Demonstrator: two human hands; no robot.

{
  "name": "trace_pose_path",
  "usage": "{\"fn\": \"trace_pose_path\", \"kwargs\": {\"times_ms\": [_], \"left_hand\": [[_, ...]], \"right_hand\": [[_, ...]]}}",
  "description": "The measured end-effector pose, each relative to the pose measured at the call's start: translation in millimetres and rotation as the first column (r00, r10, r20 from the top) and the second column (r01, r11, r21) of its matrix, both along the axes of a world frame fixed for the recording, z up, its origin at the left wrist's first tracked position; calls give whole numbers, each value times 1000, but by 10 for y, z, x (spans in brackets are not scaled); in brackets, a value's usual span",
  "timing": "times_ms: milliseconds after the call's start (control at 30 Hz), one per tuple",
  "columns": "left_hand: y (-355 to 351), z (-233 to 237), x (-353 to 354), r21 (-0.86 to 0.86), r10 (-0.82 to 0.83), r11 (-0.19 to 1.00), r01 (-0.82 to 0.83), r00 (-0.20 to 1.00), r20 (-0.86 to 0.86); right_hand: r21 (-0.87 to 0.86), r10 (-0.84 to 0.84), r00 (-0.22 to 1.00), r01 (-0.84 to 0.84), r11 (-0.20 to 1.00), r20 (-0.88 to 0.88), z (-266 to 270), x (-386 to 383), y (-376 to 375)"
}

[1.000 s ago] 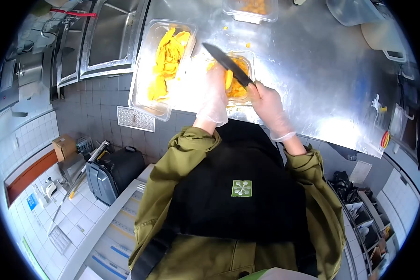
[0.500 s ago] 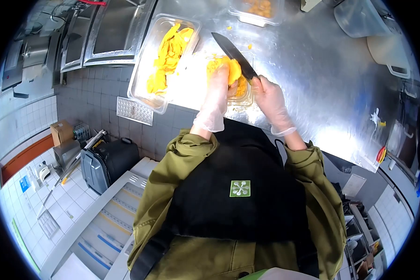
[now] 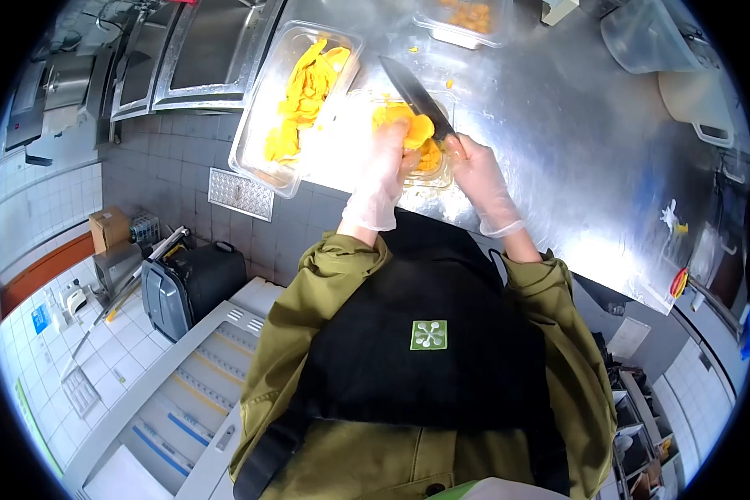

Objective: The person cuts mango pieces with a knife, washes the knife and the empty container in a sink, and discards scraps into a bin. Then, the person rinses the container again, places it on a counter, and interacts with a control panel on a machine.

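Note:
Yellow-orange fruit (image 3: 414,127) is gripped in my gloved left hand (image 3: 385,162), over a clear container (image 3: 447,171) that holds cut yellow pieces. My gloved right hand (image 3: 477,177) is closed round the handle of a large dark-bladed knife (image 3: 412,92). The blade points up and to the left and lies close beside the fruit; whether it touches is hard to tell. A long clear tray (image 3: 255,133) with yellow slices (image 3: 308,92) stands to the left of the hands.
On the metal table (image 3: 550,108), another container (image 3: 461,37) with orange pieces stands at the far side. Large translucent jugs (image 3: 648,37) are at the right. Small yellow scraps lie near the knife. A black bin (image 3: 193,287) stands on the floor at left.
The fruit in my left hand has tilted slightly and sits a little lower. My right hand and the knife have shifted slightly to the left. The whole view has moved a little.

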State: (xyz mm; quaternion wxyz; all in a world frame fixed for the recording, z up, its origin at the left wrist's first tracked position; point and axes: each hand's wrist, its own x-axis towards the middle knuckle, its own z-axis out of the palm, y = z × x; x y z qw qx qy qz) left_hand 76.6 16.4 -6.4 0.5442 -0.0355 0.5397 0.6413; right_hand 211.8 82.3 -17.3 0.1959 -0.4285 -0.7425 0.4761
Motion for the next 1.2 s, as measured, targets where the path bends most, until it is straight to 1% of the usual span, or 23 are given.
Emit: {"fn": "trace_pose_path", "kwargs": {"times_ms": [33,133,233,333,433,533,633,733,833,933,1033,1133,1200], "left_hand": [[14,-27,3,-18,12,1000,-12,1000,-5],[-2,-34,-12,-46,10,999,-10,1000,-8],[12,-45,2,-88,19,996,-22,999,-32],[-9,-71,-49,-75,26,997,-33,996,-84],[16,-83,2,-71,73,994,-80,994,-86],[-32,-27,-26,-40,27,999,-29,998,-54],[16,-7,44,-50,74,996,-79,993,-93],[-7,-42,82,70,54,996,-46,992,-112],[47,1,151,7,51,999,-51,986,-157],[7,-47,178,-21,43,999,-50,970,-240],[-11,-42,177,-12,107,994,-111,977,-187],[9,-43,187,31,200,980,-198,970,-140],[-3,-8,197,10,174,985,-175,971,-166]], "right_hand": [[25,21,999,-23,999,45,-16,1,9],[-90,-29,998,24,996,-53,48,35,-57],[30,4,1000,-4,1000,10,0,43,-71],[-59,-70,996,67,996,-52,52,85,-104],[120,2,1000,1,993,-17,-55,28,-139],[129,-109,993,112,985,-36,32,31,-151],[190,-57,998,63,980,-32,-127,-31,-219],[222,-86,996,84,971,0,-136,-38,-214],[233,-74,997,66,970,28,-113,-44,-229],[355,-81,995,54,933,63,-76,-41,-265],[418,-81,994,45,907,69,-61,-8,-309],[491,-72,993,19,871,90,-73,31,-340],[575,-87,988,-1,818,124,-140,44,-334]]}}
